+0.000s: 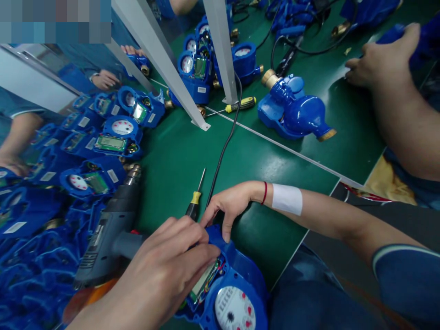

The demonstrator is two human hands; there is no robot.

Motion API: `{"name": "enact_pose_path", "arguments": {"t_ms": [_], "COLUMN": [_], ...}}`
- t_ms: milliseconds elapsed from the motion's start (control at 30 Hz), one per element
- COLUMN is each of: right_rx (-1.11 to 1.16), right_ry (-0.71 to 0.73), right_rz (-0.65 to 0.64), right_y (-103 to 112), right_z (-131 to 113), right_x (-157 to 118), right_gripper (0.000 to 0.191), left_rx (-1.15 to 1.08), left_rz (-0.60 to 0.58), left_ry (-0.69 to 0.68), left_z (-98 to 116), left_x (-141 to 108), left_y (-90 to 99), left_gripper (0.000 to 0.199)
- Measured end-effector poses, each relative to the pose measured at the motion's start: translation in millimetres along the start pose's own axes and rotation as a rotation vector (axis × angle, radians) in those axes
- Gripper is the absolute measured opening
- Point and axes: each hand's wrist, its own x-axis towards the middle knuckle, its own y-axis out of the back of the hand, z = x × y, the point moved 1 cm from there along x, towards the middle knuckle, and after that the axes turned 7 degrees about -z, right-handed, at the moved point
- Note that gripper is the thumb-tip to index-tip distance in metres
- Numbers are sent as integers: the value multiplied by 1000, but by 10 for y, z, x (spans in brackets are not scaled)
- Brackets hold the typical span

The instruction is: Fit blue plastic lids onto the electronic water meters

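A blue water meter (257,279) with a round white dial (235,309) lies before me at the bottom edge of the view. My left hand (168,261) is closed over its circuit compartment, fingers together and pressed at the display board (204,279); the fingertips are partly hidden. Thin coloured wires (217,272) show beside the board. At the meter's far end, my right hand (230,204) grips the blue housing between thumb and fingers. Just beyond my left hand lies a black-and-yellow screwdriver (195,198), its tip pointing away.
A heat gun (112,229) lies at left beside rows of open blue meters (118,128). White metal posts (165,64) stand on the green table (172,146). A second screwdriver (240,104), a black cable (225,146) and another meter (295,110) lie beyond. A co-worker's hand (385,59) is at right.
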Motion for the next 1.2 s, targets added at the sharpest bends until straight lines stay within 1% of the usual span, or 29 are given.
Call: {"name": "enact_pose_path", "arguments": {"t_ms": [67, 200, 300, 400, 467, 667, 767, 867, 900, 933, 1033, 1067, 1200], "right_rx": [30, 102, 151, 199, 227, 266, 275, 297, 305, 312, 330, 335, 343], "right_ry": [4, 10, -3, -23, -41, -116, -129, -139, -139, -139, -133, -130, -119], "right_rz": [-1, -2, 3, 12, 12, -4, 0, -7, -11, -15, -24, -25, -13], "right_y": [-1, -4, -14, -30, -37, -14, -4, -8, -11, -13, -21, -22, -27], "right_z": [16, 58, 90, 124, 152, 222, 223, 210, 207, 206, 209, 211, 216], "right_x": [12, 46, 52, 34, 14, -41, -61, -67, -64, -59, -37, -30, -24], "right_gripper": [55, 54, 59, 65, 70, 96, 99, 102, 103, 104, 102, 100, 86], "left_rx": [-64, -229, -256, -194, -133, -8, 54, 150, 133, 70, -202, -262, -286], "left_rz": [-15, -54, -72, -55, -15, 98, 156, 177, 162, 123, -15, -46, -63], "left_ry": [12, 98, 96, 56, 38, -31, -43, -62, -47, -20, 92, 120, 167], "left_z": [-8, -25, -13, 19, 41, 85, 106, 118, 110, 93, 22, 0, -36], "left_x": [-10, -53, -48, -24, -19, -56, -52, -47, -50, -56, -87, -96, -96], "left_y": [0, -36, -56, -56, -58, -144, -205, -232, -227, -216, -160, -140, -94], "left_gripper": [13, 14, 15, 15, 16, 21, 19, 18, 18, 17, 15, 15, 17]}}
